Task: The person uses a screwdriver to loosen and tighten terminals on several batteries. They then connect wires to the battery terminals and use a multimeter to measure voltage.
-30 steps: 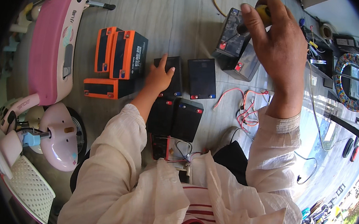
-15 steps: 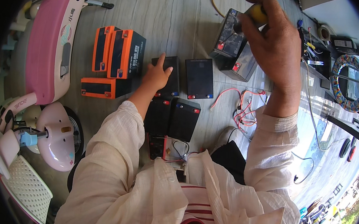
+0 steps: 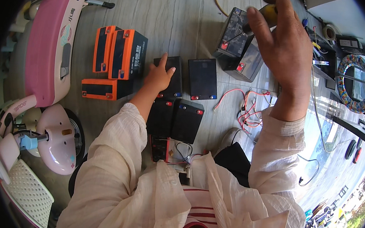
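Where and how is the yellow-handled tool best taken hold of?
Probably by the yellow handle, from above and the right, where the right hand has it: that is the thick end, while the thin shaft slants down to the left, its tip by the red terminal of a black battery. That keeps the hand off the terminal.

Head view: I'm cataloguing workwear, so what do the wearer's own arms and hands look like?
Loose, cream-white sleeves of thin, crinkled fabric cover much of both arms: the left sleeve and right sleeve look plain and wrinkled, ending on the forearms. The left hand and right hand are ungloved; no watch or bracelet shows.
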The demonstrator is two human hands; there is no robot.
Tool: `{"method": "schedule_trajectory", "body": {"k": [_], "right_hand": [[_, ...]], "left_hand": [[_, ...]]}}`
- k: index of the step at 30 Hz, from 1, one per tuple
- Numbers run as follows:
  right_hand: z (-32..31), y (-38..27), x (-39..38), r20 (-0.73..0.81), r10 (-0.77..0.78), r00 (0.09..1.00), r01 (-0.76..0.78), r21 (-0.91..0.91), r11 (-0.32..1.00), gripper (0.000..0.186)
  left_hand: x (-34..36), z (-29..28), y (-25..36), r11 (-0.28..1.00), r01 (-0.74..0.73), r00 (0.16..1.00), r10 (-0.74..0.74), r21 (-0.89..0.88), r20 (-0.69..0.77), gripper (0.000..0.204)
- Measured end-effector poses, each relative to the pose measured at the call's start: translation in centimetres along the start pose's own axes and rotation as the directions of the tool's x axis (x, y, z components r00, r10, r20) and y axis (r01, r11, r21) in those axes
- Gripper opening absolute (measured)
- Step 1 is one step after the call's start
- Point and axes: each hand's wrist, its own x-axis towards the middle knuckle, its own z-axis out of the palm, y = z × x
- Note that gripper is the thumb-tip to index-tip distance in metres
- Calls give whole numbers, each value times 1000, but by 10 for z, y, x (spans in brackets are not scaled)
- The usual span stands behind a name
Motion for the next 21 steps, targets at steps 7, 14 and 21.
{"method": "schedule_trajectory", "body": {"k": [7, 14, 21], "right_hand": [[0, -7, 2, 66, 93, 993, -85, -119, 989, 29], [2, -4, 0, 47, -3, 999, 3, -14, 1000, 28], [6, -3, 6, 7, -66, 998, 65, 105, 992, 39]], "left_hand": [[2, 3, -4, 1000, -15, 1000, 15, 0, -17, 71], [1, 3, -3, 1000, -11, 1000, 12, 3, -16, 71], [0, 1, -3, 1000, -4, 1000, 5, 30, -15, 71]]}}
